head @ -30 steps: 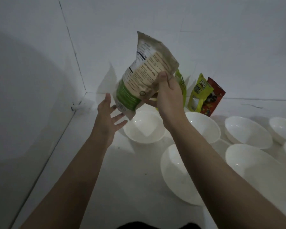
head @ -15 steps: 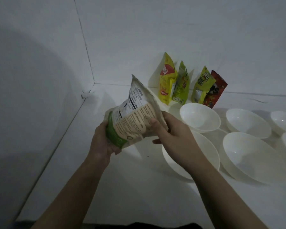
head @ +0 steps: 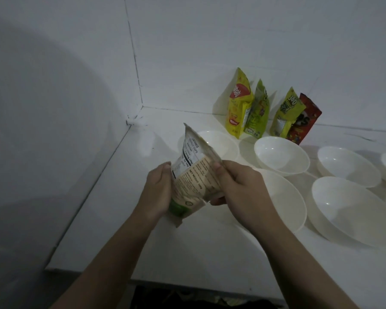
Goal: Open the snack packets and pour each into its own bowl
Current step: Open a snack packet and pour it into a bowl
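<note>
Head view, and the packet (head: 193, 175) is up off the counter (head: 187, 253) at centre frame, tilted, its top edge pointing to the upper left and its green bottom corner low. Left hand (head: 157, 191) wraps the packet's left side, fingers curled round behind it. Right hand (head: 236, 186) pinches the right edge, thumb on the printed back panel. Both hands gripping, then, no slack.

Judging by the crinkle and sheen, this is thin film: light, soft, and likely slick under the fingers. It should buckle wherever it is squeezed, so a hard clamp on the belly would probably crush what's inside. Whether the top seal is torn yet, I cannot tell from here. Best hold for opening, I'd say, is up at the flat seal strip near the top, one pinch either side, with the body left loose.

Behind it in the centre sits a bowl (head: 218, 143), partly hidden, and more white bowls spread across the right of the frame. Four packets stand against the wall at upper right: yellow (head: 239, 103), green (head: 257, 108), lime (head: 285, 114) and red (head: 305, 119), all upright, touching in pairs.
</note>
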Demonstrator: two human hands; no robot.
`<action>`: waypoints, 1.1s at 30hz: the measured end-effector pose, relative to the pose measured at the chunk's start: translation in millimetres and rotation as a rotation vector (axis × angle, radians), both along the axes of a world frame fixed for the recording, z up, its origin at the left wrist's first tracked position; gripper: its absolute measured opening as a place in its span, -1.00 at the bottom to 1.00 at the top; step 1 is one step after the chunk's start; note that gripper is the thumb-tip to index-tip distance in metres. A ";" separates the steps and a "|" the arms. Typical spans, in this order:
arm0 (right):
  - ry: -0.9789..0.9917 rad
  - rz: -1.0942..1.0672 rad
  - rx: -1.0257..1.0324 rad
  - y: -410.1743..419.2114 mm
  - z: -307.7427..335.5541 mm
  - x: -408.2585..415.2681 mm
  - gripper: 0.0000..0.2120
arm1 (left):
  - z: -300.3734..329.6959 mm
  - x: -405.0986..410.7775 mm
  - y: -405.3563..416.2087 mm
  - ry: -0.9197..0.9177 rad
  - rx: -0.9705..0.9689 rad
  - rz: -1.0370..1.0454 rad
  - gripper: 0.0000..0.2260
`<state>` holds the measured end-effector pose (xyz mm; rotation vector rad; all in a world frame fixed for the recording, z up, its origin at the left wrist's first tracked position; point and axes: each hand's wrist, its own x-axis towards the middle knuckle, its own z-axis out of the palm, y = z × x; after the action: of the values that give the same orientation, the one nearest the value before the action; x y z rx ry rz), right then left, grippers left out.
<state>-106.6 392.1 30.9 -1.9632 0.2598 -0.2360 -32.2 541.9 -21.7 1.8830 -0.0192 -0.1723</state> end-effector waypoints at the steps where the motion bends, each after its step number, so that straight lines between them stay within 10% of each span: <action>1: 0.008 0.004 0.010 1.5 1.7 -0.7 -0.68 | 7.9 -2.7 -0.6 -0.026 0.012 -0.026 -0.71; 10: 0.039 0.233 0.012 17.8 7.5 -9.2 -0.68 | 42.7 -16.3 -13.1 -0.390 0.247 -0.033 -0.62; 33: 0.135 0.148 0.433 5.2 6.9 16.3 -0.61 | 69.8 -8.1 -22.4 -0.056 0.059 -0.340 -0.71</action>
<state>-90.4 397.3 37.8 -1.5605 0.2297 0.0485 -40.3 519.5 48.1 1.9327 -0.3783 -0.3553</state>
